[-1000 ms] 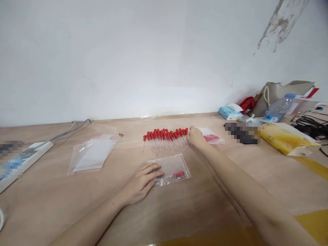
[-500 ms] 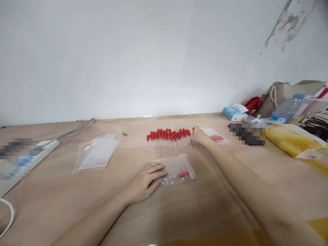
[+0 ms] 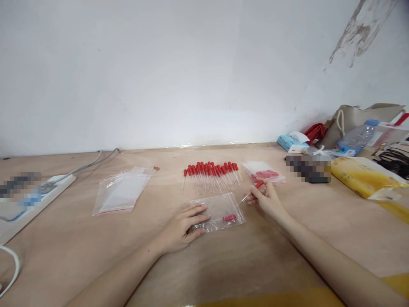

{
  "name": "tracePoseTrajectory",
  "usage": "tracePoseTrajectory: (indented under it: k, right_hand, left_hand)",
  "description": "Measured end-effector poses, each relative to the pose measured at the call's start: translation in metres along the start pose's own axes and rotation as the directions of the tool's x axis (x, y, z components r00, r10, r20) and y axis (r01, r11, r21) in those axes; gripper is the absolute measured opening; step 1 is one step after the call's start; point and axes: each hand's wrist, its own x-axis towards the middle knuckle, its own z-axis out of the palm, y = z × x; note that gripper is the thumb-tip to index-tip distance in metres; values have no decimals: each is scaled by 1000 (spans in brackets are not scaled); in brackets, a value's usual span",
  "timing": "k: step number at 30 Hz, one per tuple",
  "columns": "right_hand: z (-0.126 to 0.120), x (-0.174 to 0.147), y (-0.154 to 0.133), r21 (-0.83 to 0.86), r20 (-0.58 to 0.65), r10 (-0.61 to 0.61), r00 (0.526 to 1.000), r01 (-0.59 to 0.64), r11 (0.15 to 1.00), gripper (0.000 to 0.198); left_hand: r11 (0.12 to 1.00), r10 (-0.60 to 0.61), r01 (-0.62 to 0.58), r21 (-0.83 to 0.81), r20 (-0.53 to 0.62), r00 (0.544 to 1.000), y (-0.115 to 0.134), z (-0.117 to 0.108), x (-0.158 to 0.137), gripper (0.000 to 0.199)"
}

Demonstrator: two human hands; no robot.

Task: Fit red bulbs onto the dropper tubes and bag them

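Note:
My left hand [image 3: 188, 224] lies flat, fingers spread, on the left part of a clear zip bag [image 3: 219, 206]. Inside that bag a dropper with a red rubber bulb [image 3: 229, 218] shows near the right end. Closed in a pinch, my right hand [image 3: 266, 198] holds a glass dropper [image 3: 259, 184] by its red bulb, with the tip pointing down and left toward the bag's right edge. Beyond the bag, several red-bulbed droppers [image 3: 211, 170] lie side by side in a row, bulbs toward the wall.
Empty zip bags [image 3: 123, 192] are stacked at left. Another bag with pink-red contents [image 3: 266, 174] lies behind my right hand. Farther right are a yellow packet [image 3: 364, 177], a tissue pack [image 3: 292, 143] and a plastic bottle [image 3: 359, 138]. A power strip [image 3: 60, 187] sits far left.
My right hand has come back from the right end of the dropper row toward the bag, bringing one dropper with it. My left hand stays on the bag.

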Motion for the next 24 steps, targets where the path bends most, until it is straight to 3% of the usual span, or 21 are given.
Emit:
tracePoseTrajectory:
  k: [4, 7, 11, 14, 19, 21, 24]
  right_hand:
    - [8, -13, 3, 144, 116, 167, 979, -183, 973, 29]
    - [3, -18, 3, -2, 294, 187, 937, -195, 981, 31]
    - [0, -16, 2, -338, 476, 139, 869, 35, 941, 33]
    - [7, -17, 0, -384, 532, 48, 846, 190, 904, 30]
    - [7, -21, -7, -378, 663, 149, 733, 157, 912, 35]
    - [2, -14, -11, -457, 607, 199, 769, 134, 879, 34]
    - [0, 8, -17, -681, 378, 114, 919, 192, 707, 24]
  left_hand:
    - [999, -29, 29, -27, -14, 999, 1, -1, -2, 47]
    - [998, -49, 48, -44, -25, 998, 3, -2, -2, 54]
    - [998, -48, 47, -41, -20, 999, 3, -2, -2, 55]
    - [998, -42, 41, -36, -19, 999, 2, -1, -2, 56]
    - [1000, -19, 18, -23, -28, 999, 1, -1, -1, 54]
    - [1000, -9, 8, -16, -19, 1000, 1, -1, -1, 51]
    - [1000, -16, 16, -8, 0, 1000, 0, 0, -1, 39]
